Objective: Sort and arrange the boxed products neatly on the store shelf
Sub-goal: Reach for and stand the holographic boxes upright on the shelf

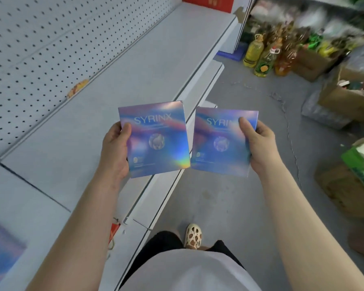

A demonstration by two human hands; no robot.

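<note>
The left hand has its grip on one holographic SYRINX box, the right hand on a second box, thumb hiding part of its name. Both are held above the shelf edge. A blurred third box is cut off near left.

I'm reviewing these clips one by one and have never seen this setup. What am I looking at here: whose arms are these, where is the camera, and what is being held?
There is no machine: a person wears one wide-angle camera on the head, looking down at their own bare arms. The left hand grips one shiny holographic box marked SYRINX; the right hand grips a second matching box. Both are held in the air, side by side, near the front edge of a pale store shelf with a pegboard back. A blurred similar box lies on the shelf at lower left. On the floor to the right stand oil bottles and cardboard cartons.
</note>
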